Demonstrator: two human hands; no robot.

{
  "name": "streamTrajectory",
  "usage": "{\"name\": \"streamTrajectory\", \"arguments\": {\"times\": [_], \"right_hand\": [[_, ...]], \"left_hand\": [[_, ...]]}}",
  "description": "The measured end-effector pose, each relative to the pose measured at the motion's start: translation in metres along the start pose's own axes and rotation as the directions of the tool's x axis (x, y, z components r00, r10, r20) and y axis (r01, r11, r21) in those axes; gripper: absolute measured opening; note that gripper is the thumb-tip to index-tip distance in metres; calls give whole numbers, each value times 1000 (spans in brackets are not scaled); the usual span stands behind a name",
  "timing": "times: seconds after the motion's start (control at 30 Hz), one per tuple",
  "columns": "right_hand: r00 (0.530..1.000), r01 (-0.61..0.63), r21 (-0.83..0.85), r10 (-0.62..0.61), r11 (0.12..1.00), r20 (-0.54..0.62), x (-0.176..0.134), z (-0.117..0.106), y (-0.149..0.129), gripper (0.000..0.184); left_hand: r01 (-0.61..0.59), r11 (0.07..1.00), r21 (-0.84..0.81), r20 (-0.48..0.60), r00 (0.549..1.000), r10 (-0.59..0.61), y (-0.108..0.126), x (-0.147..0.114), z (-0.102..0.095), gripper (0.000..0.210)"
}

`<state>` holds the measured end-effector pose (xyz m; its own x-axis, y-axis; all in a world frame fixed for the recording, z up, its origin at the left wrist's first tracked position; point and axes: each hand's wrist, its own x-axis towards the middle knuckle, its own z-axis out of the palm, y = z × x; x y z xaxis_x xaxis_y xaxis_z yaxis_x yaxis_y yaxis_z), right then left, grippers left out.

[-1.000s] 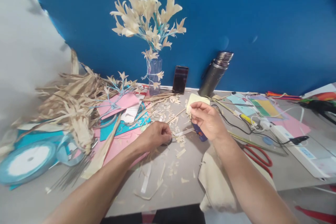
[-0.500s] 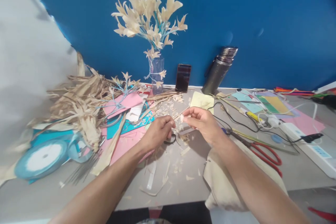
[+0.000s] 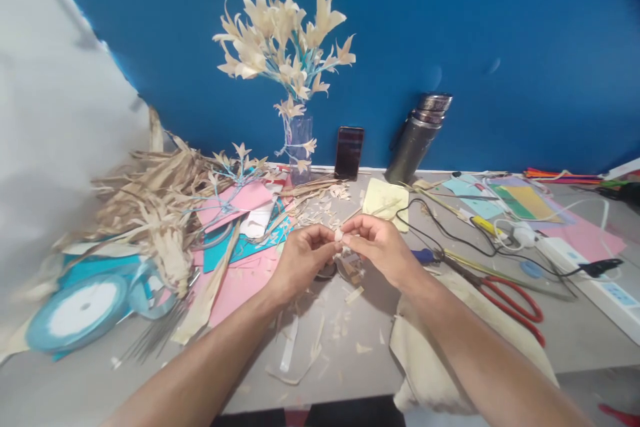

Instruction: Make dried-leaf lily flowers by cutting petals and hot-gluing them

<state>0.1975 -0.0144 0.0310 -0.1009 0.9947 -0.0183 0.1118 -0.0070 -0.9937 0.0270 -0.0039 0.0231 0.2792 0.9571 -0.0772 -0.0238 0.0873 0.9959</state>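
Small pale piece [image 3: 339, 235] sits btwn the fingertips, above table [image 3: 360, 373] mid. R hand [image 3: 387, 247] pinches it, thumb vs. index; L hand [image 3: 303, 257] has fingers curled w/ tips meeting it, can't tell if gripping too. Most open room: strip btwn forearms down to table's front edge, w/ a few scraps [image 3: 364, 348] lying there. R side tight: cloth [image 3: 423, 340] under R forearm, bulging over front edge; red-handled scissors [image 3: 517, 310] just beyond. L side: pink paper [image 3: 240, 287], then husk pile [image 3: 145, 193]. Back edge, along wall: vase [image 3: 301, 127], phone [image 3: 349, 153], flask [image 3: 417, 140]. Hidden: dark item [image 3: 326, 271] mostly under L hand, unclear; blue item [image 3: 424, 256] partly behind R hand. Power strip [image 3: 595, 287] cut off at R; piece's shape too small to tell.
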Motion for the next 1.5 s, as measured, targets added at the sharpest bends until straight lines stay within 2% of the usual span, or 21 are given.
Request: {"name": "streamTrajectory", "arguments": {"times": [0.17, 0.37, 0.43, 0.6, 0.77, 0.9, 1.0, 1.13, 1.3, 1.5], "right_hand": [[1000, -28, 122, 27, 992, 4, 0, -1, -4, 28], [1000, -25, 228, 21, 973, 19, 2, -1, -2, 36], [1000, -12, 226, 8, 974, 20, 2, -1, -1, 34], [998, 18, 185, -5, 983, -69, 2, -2, -2, 29], [999, 13, 156, -20, 988, 42, 2, -2, -1, 30], [1000, 28, 196, -26, 980, -12, 4, -2, -1, 30], [1000, 29, 234, -27, 972, -10, 4, -2, -1, 29], [999, 43, 123, -44, 992, 6, 3, -1, 1, 31], [996, 48, -78, -54, 996, -72, 2, 1, 3, 33], [992, 55, -197, -76, 979, -100, 1, 1, 2, 30]], "left_hand": [[31, 997, -68, -23, 999, -33, 4, 0, 0, 24], [4, 991, -134, -72, 997, -14, 2, 0, -1, 23], [-2, 990, -144, -49, 999, -5, 1, 0, -1, 22], [-11, 986, -168, -8, 1000, 10, 0, 0, -2, 21], [3, 988, -152, -20, 1000, -6, 1, 1, -2, 20], [20, 987, -160, -4, 1000, -21, 1, 0, -2, 20], [33, 985, -169, -9, 999, -35, 1, 0, -2, 20], [41, 986, -160, -5, 999, -42, 0, 2, -2, 19], [39, 991, -127, 7, 999, -38, -1, 1, 0, 17], [39, 993, -109, 24, 999, -37, -2, 0, -1, 17]]}}
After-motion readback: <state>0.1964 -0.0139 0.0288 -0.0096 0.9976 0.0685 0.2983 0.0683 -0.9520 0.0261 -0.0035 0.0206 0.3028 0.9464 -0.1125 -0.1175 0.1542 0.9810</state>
